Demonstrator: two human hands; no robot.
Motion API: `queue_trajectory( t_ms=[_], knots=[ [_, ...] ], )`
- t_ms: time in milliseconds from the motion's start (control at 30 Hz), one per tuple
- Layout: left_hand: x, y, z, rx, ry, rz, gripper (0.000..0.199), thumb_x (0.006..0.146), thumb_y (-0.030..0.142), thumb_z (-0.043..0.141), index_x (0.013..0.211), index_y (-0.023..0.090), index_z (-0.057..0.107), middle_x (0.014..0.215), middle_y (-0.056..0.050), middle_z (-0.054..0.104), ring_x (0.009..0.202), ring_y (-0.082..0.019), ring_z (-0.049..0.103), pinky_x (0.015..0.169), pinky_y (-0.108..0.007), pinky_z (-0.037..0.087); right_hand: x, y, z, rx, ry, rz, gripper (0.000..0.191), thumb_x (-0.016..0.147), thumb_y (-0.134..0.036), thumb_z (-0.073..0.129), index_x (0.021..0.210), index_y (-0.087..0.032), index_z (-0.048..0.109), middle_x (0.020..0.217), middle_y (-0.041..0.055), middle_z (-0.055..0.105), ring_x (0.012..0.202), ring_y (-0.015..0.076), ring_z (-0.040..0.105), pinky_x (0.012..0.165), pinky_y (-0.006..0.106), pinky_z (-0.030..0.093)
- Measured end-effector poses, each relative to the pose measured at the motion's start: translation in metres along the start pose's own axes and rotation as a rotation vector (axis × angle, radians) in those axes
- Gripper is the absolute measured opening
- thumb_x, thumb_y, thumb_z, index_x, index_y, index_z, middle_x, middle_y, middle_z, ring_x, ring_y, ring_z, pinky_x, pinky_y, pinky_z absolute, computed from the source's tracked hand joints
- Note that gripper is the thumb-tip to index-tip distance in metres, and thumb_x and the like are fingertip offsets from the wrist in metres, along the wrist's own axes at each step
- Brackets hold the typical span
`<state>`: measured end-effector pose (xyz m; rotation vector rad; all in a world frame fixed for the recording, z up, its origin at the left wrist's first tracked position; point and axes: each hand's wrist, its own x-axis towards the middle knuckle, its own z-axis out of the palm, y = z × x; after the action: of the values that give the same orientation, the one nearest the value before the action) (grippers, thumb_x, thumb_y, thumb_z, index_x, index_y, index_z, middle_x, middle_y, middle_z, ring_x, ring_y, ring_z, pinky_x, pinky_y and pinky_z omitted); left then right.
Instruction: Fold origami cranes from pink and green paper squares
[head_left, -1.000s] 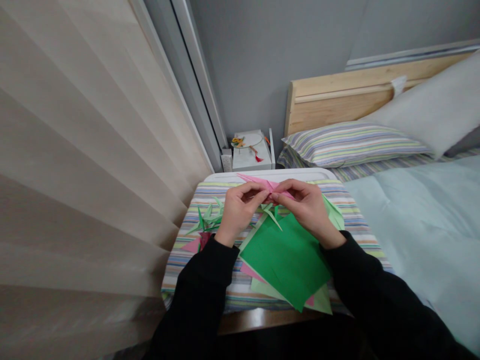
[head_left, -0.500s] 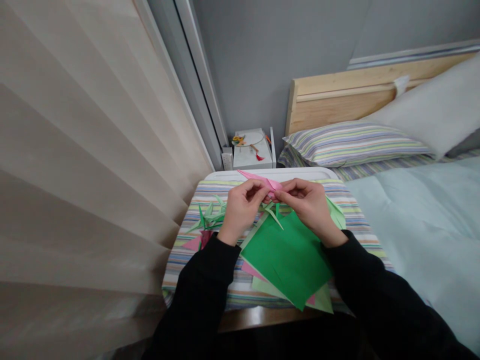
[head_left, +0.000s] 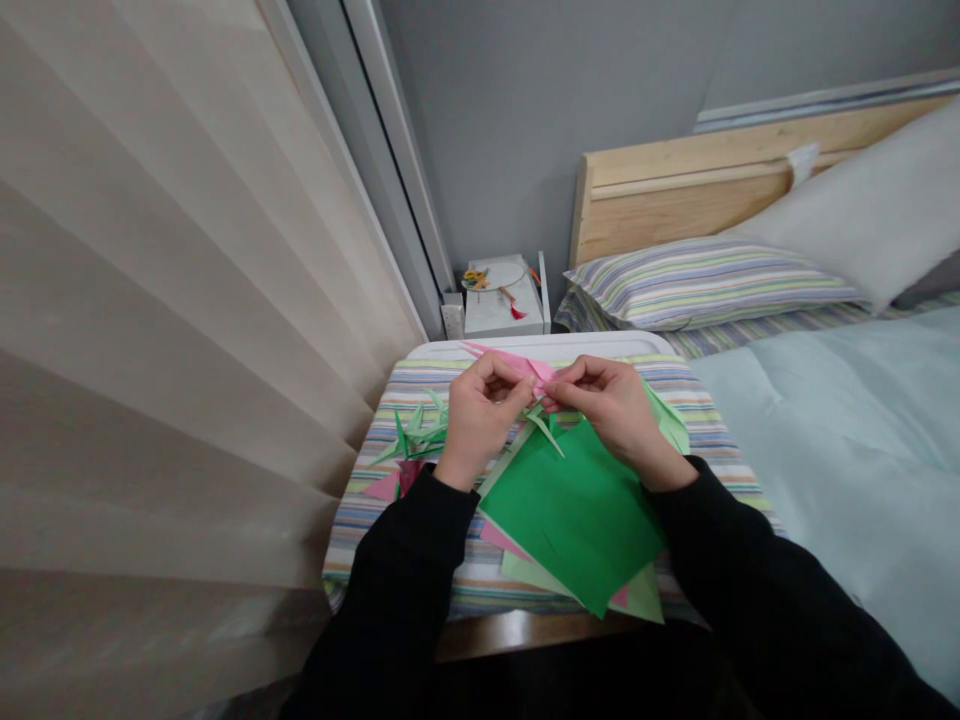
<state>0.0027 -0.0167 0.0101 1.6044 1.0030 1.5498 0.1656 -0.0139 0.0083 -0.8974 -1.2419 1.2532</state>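
Note:
Between my hands is a folded pink paper (head_left: pixel 529 368), its narrow points reaching up and to the left. My left hand (head_left: pixel 484 410) pinches its lower left part, and my right hand (head_left: pixel 611 410) pinches its right end. Both sets of fingertips nearly meet. Just below them lies a light green folded paper piece (head_left: pixel 545 434). Under my hands a dark green square sheet (head_left: pixel 574 510) rests over pink and light green sheets (head_left: pixel 645 597). Several green folded pieces (head_left: pixel 420 430) and a pink one (head_left: pixel 384 487) lie left of my left hand.
A striped cloth covers the small table (head_left: pixel 465 603). Behind it a white stand (head_left: pixel 491 318) holds scissors and a red tassel. A pale curtain (head_left: pixel 187 300) hangs at the left; a bed (head_left: pixel 840 430) with pillows is at the right.
The pink paper has shifted slightly left, and two separate narrow points now show at its left end. My fingers have moved slightly on it.

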Motion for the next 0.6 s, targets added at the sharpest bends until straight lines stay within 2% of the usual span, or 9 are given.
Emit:
queue_trajectory(
  t_ms=[133,200,300,367,467,533,600],
  knots=[
    [-0.0001,-0.0037,0.0001,-0.032,0.007,-0.007,0.028,0.082,0.032,0.078,0.081,0.020,0.052,0.070,0.004,0.058,0.062,-0.010,0.060,0.061,-0.021,0.050,0.0001,-0.0010,-0.0008,-0.003,0.024,-0.037,0.027,0.066,-0.037,0.088,0.065,-0.019,0.068,0.062,0.0022,0.073,0.058,0.0172,0.070,0.060,0.029,0.056],
    [-0.0002,-0.0055,-0.0002,0.005,0.000,0.012,0.028,0.084,0.033,0.076,0.096,0.022,0.053,0.080,0.003,0.063,0.068,-0.011,0.063,0.064,-0.022,0.051,0.0001,-0.0014,-0.0009,0.007,0.035,-0.049,0.026,0.066,-0.035,0.088,0.066,-0.019,0.068,0.062,0.0018,0.073,0.059,0.0169,0.070,0.061,0.029,0.057],
    [-0.0011,-0.0062,-0.0011,0.098,-0.008,0.071,0.047,0.088,0.031,0.073,0.129,0.028,0.049,0.105,-0.003,0.067,0.081,-0.014,0.067,0.069,-0.024,0.053,0.0002,-0.0017,-0.0011,0.024,0.033,-0.043,0.024,0.066,-0.033,0.087,0.066,-0.019,0.068,0.062,0.0020,0.073,0.059,0.0163,0.070,0.062,0.029,0.057],
    [-0.0022,-0.0046,-0.0020,0.133,-0.033,0.099,0.053,0.092,0.030,0.068,0.140,0.030,0.046,0.110,-0.005,0.069,0.081,-0.015,0.067,0.071,-0.026,0.053,0.0005,-0.0015,-0.0013,0.022,0.027,-0.028,0.023,0.067,-0.033,0.086,0.067,-0.019,0.068,0.061,0.0019,0.073,0.058,0.0157,0.069,0.061,0.029,0.057],
    [-0.0032,-0.0002,-0.0037,0.203,-0.109,0.120,0.039,0.096,0.031,0.061,0.135,0.028,0.060,0.105,-0.005,0.073,0.077,-0.015,0.067,0.072,-0.028,0.053,0.0009,-0.0010,-0.0017,0.018,0.001,-0.020,0.024,0.067,-0.033,0.086,0.067,-0.019,0.067,0.061,0.0014,0.072,0.056,0.0149,0.067,0.061,0.029,0.056],
    [-0.0030,0.0023,-0.0046,0.239,-0.148,0.126,0.028,0.096,0.031,0.061,0.122,0.025,0.071,0.103,-0.005,0.076,0.080,-0.017,0.069,0.076,-0.029,0.054,0.0008,-0.0010,-0.0016,0.020,-0.021,-0.030,0.024,0.068,-0.033,0.086,0.067,-0.019,0.066,0.061,0.0009,0.071,0.057,0.0143,0.067,0.062,0.029,0.056],
    [-0.0022,0.0036,-0.0046,0.246,-0.137,0.131,0.021,0.093,0.032,0.065,0.107,0.022,0.078,0.100,-0.006,0.079,0.086,-0.019,0.072,0.081,-0.031,0.056,0.0004,-0.0011,-0.0010,0.027,-0.038,-0.051,0.025,0.069,-0.034,0.086,0.068,-0.019,0.066,0.061,0.0003,0.071,0.057,0.0140,0.067,0.062,0.028,0.056]
  ],
)
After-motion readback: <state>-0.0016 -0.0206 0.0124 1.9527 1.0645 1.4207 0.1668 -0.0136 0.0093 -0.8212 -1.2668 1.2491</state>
